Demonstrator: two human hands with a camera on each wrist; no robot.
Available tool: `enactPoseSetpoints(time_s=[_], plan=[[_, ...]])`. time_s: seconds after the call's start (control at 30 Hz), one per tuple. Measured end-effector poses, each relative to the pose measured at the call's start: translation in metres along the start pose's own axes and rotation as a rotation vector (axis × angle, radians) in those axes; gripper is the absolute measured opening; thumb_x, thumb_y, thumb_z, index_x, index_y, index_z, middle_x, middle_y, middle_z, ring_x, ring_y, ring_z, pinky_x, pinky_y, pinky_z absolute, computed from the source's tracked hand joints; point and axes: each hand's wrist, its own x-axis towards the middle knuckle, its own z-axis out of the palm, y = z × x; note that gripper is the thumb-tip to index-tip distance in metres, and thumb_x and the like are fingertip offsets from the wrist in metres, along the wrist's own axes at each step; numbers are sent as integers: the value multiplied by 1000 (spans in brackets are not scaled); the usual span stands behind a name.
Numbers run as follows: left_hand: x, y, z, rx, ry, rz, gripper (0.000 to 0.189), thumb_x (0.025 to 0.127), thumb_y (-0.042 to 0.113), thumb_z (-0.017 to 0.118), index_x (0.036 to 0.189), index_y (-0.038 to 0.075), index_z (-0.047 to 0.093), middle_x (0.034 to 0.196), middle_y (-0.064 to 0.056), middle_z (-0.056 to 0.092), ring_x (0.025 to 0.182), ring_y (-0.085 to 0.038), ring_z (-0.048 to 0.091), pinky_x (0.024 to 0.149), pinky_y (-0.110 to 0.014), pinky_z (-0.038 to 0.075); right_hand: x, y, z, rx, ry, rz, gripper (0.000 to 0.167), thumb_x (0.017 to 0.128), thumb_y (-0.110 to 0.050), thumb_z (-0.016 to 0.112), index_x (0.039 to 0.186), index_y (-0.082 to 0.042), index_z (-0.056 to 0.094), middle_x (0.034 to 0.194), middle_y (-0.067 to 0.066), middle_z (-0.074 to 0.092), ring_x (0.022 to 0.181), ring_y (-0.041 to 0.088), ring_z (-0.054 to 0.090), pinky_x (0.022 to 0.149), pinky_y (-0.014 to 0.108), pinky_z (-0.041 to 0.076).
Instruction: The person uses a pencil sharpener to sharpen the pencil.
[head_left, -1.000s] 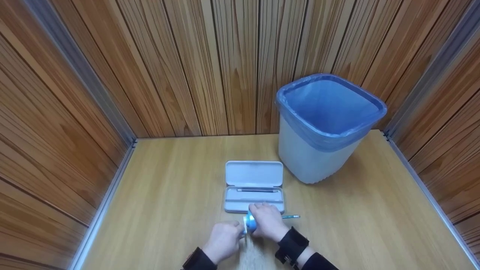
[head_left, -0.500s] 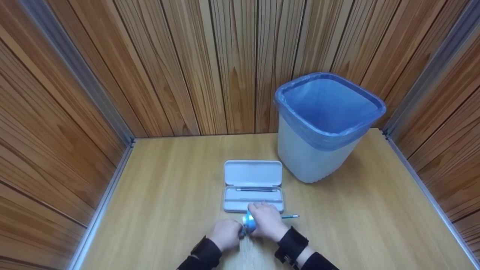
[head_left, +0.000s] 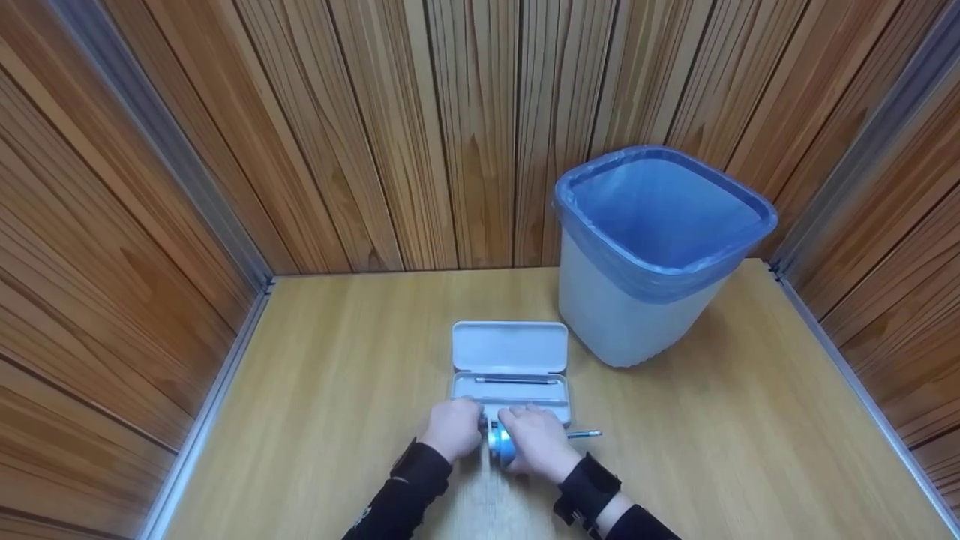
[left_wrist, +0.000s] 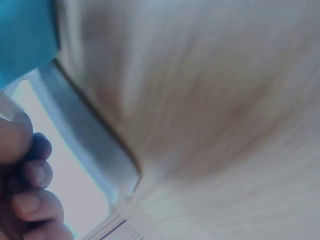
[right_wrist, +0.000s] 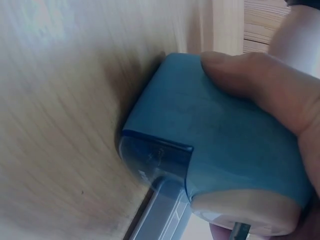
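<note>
A blue crank pencil sharpener [head_left: 502, 442] lies on the table, steadied by my right hand [head_left: 538, 444], which grips its body from above. In the right wrist view, the thumb presses the sharpener's blue shell [right_wrist: 200, 115], below which a clear shavings drawer [right_wrist: 156, 159] shows. A pencil [head_left: 585, 433] sticks out of the sharpener on the right. My left hand [head_left: 453, 429] is at its left side, fingers curled round the crank handle, which is mostly hidden. The left wrist view shows these curled fingers [left_wrist: 37, 202] beside the pencil case.
Just behind the hands lies an open pale pencil case [head_left: 510, 347] with another pencil [head_left: 515, 380] in its tray. A white bin [head_left: 626, 319] with a blue liner [head_left: 660, 214] stands at the back right. Wooden walls [head_left: 480, 135] enclose the table on three sides.
My left hand has circled with the crank, first lower and now higher, close to the pencil case. My right hand, the sharpener and the case have stayed in place.
</note>
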Motion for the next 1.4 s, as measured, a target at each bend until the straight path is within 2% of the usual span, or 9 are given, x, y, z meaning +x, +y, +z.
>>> enactPoseSetpoints(time_s=[0.23,0.37,0.47,0.6,0.77,0.87,0.97,1.2,1.4], plan=[[-8,4,-12,81,105,61,3,80,12,69,77,14,69,70,3,56,59,-12,49,58,-28,44,-1,-1,2,-20,-10,19,60,60,-36,91,107,-16,61,100,2,69,90,26,63,77,43,53],[-17,7,-20,141,233,159,1,81,15,70,80,15,70,69,4,57,56,-11,47,53,-25,40,0,0,1,-11,-16,37,61,61,-36,90,110,-16,61,104,4,70,95,28,64,79,45,53],[-26,9,-24,188,345,245,6,80,18,74,77,16,70,67,5,58,54,-9,47,50,-23,37,0,1,0,-13,10,30,59,62,-36,90,110,-15,61,103,5,70,95,30,65,78,46,53],[-40,12,-22,202,444,321,9,75,20,78,74,18,69,66,7,60,53,-8,49,48,-21,35,-1,3,-1,-2,41,22,56,64,-36,88,107,-15,62,97,3,69,89,27,64,74,42,52],[-56,15,-13,187,487,363,14,70,19,80,73,18,67,66,7,59,53,-8,50,48,-21,32,-1,4,0,24,35,24,54,64,-37,88,106,-16,61,95,1,68,87,25,63,73,41,51],[-65,15,-8,167,465,373,17,66,15,80,73,17,65,64,7,55,52,-7,47,47,-21,30,0,3,1,20,33,19,54,64,-36,89,106,-16,62,95,0,68,85,24,63,72,39,51],[-71,16,-4,144,404,370,17,67,13,78,74,17,63,63,7,52,52,-7,45,48,-21,29,0,2,2,7,34,16,54,62,-34,90,104,-16,62,94,0,68,83,22,61,70,38,50],[-70,15,6,89,179,335,13,73,15,75,75,17,63,62,8,50,52,-7,40,50,-21,25,1,1,1,14,-14,48,54,63,-34,90,106,-17,61,98,1,68,88,24,62,75,41,51],[-61,11,21,30,-19,232,16,80,23,73,70,18,62,64,7,53,55,-9,45,55,-24,35,1,0,1,18,-21,49,56,63,-35,89,107,-16,61,99,1,68,90,24,62,77,43,51]])
